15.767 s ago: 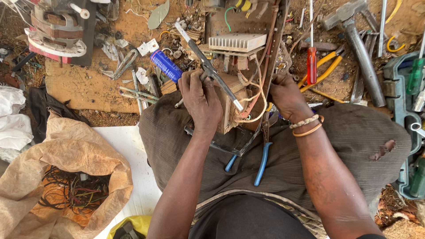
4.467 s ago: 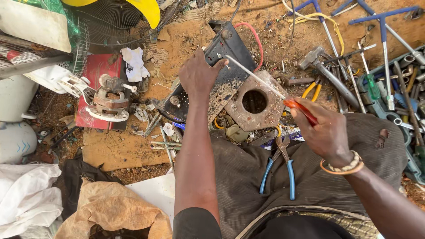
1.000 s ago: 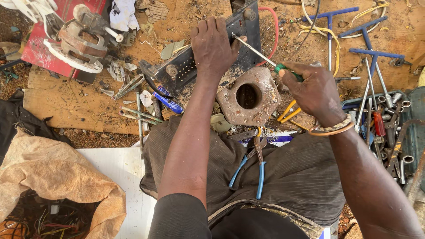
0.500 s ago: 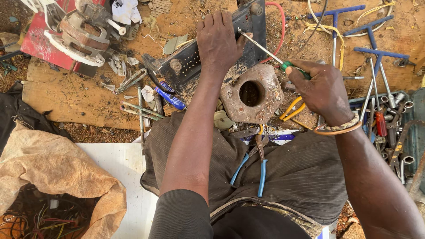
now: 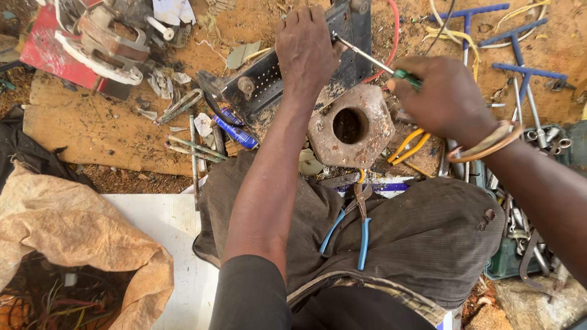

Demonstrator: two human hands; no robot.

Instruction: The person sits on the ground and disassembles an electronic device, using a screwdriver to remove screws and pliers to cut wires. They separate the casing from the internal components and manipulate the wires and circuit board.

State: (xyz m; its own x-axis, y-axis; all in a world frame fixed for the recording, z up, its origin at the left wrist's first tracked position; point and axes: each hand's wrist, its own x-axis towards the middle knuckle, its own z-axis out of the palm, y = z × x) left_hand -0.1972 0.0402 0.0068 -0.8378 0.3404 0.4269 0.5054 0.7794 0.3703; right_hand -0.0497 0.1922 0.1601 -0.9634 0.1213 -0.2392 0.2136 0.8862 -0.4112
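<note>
- Perforated dark metal casing (image 5: 269,82): one, dusty, on sandy ground beyond the knees; left hand (image 5: 304,49) pressed flat on it.
- Screwdriver (image 5: 373,60): one, green-handled, gripped in right hand (image 5: 443,98), tip at casing.
- Blue-handled pliers (image 5: 354,229): one, on lap.
- Blue T-handle wrenches (image 5: 520,70): three.

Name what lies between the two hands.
In the head view, the screwdriver's bare shaft bridges the left hand and right hand, above the holed block.

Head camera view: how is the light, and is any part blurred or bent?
Head view: bright, even daylight with soft shadows; the left hand, the screwdriver in the right hand and the blue pliers are sharp; no strong glare; straight tools lean outward near the edges, slight wide-angle distortion.
</note>
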